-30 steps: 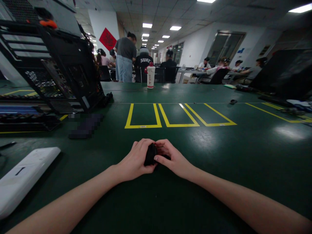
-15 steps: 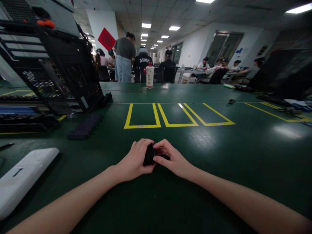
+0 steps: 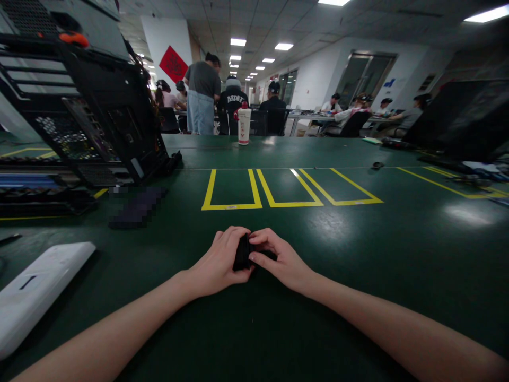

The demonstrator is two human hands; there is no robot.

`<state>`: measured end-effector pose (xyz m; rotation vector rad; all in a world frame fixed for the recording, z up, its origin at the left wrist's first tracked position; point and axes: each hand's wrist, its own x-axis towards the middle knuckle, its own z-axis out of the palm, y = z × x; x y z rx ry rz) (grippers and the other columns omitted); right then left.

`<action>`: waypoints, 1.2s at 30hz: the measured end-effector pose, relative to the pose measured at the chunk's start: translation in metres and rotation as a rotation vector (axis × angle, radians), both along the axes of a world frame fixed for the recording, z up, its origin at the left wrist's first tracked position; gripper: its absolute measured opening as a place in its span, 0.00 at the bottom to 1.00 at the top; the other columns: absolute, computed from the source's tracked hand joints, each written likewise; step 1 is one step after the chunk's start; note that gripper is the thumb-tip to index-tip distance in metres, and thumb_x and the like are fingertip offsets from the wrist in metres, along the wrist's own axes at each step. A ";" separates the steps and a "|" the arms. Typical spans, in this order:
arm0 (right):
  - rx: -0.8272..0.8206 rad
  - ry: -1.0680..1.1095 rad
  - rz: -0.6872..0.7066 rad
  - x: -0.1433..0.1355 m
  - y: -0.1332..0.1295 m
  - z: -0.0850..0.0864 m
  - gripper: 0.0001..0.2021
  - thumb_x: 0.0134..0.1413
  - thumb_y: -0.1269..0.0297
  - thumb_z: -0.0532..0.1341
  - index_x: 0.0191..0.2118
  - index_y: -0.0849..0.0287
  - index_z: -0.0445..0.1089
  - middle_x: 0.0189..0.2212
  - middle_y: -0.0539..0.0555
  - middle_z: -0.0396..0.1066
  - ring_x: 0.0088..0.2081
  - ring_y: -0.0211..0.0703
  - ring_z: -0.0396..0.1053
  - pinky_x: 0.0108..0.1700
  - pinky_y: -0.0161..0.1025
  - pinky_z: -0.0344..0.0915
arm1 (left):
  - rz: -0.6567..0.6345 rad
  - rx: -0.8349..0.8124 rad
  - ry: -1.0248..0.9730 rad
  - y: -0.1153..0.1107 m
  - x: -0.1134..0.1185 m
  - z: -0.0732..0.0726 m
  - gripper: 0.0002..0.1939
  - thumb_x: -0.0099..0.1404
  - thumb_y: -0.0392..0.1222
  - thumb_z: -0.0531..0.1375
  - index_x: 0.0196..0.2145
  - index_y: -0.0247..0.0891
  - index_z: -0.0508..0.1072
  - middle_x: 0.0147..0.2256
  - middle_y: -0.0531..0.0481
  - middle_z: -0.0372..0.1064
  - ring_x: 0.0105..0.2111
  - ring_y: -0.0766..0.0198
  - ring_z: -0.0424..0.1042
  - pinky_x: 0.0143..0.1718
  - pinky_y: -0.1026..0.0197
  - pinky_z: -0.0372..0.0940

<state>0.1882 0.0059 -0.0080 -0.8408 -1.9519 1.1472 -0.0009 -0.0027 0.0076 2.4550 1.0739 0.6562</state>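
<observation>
A small black box-like object (image 3: pixel 242 253) is between my two hands, low over the green table (image 3: pixel 254 329). My left hand (image 3: pixel 220 261) wraps round its left side, with the thumb below and the fingers over the top. The fingertips and thumb of my right hand (image 3: pixel 283 260) pinch its right edge. My palms hide part of the object, and its exact kind is too dark to make out. Beyond my hands lie three outlines of yellow tape (image 3: pixel 233 207) on the tabletop.
An open computer case (image 3: pixel 115 127) stands at the left. Nearer are a blurred dark item (image 3: pixel 137 208) and a white device (image 3: pixel 43 286). A cup (image 3: pixel 244 127) stands at the far edge; a black ring-like item (image 3: pixel 377 165) lies right. People sit and stand beyond.
</observation>
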 end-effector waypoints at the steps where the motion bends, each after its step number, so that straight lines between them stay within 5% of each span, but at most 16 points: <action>1: -0.001 -0.003 -0.009 -0.001 0.000 0.000 0.09 0.53 0.67 0.58 0.41 0.55 0.62 0.42 0.52 0.62 0.45 0.41 0.64 0.49 0.46 0.65 | 0.001 0.004 0.000 0.000 0.000 0.000 0.26 0.56 0.38 0.60 0.50 0.40 0.53 0.47 0.43 0.58 0.44 0.52 0.62 0.42 0.51 0.59; 14: -0.026 0.005 0.100 0.004 0.001 0.000 0.15 0.52 0.70 0.60 0.45 0.54 0.60 0.43 0.51 0.60 0.47 0.41 0.64 0.52 0.46 0.63 | 0.013 -0.019 0.006 -0.001 -0.001 -0.001 0.28 0.55 0.37 0.60 0.51 0.40 0.53 0.47 0.43 0.58 0.44 0.52 0.62 0.41 0.51 0.60; 19: -0.042 0.014 0.042 0.001 0.001 -0.001 0.09 0.55 0.67 0.58 0.42 0.55 0.61 0.40 0.51 0.62 0.44 0.40 0.66 0.48 0.44 0.66 | 0.015 -0.004 0.008 0.000 0.000 -0.001 0.26 0.56 0.38 0.60 0.50 0.39 0.54 0.46 0.43 0.58 0.44 0.52 0.62 0.41 0.51 0.60; 23: -0.080 -0.016 0.010 -0.001 0.002 0.001 0.14 0.54 0.67 0.59 0.47 0.56 0.59 0.43 0.53 0.65 0.46 0.42 0.66 0.50 0.46 0.64 | 0.000 -0.016 0.017 -0.001 0.000 0.001 0.26 0.56 0.38 0.60 0.50 0.39 0.53 0.46 0.43 0.58 0.43 0.54 0.61 0.42 0.52 0.60; 30: -0.110 0.015 0.114 0.003 0.003 0.001 0.16 0.51 0.69 0.61 0.46 0.55 0.59 0.43 0.51 0.64 0.48 0.41 0.65 0.52 0.46 0.62 | 0.005 -0.013 0.028 0.000 -0.002 0.000 0.28 0.55 0.37 0.61 0.51 0.38 0.53 0.47 0.43 0.57 0.44 0.53 0.61 0.43 0.51 0.60; 36: -0.114 0.075 0.055 -0.001 0.003 -0.002 0.10 0.53 0.67 0.59 0.41 0.56 0.62 0.40 0.50 0.63 0.44 0.40 0.67 0.48 0.43 0.66 | 0.004 0.016 0.023 0.001 -0.001 -0.002 0.28 0.55 0.38 0.61 0.50 0.38 0.53 0.47 0.43 0.58 0.44 0.53 0.61 0.43 0.51 0.60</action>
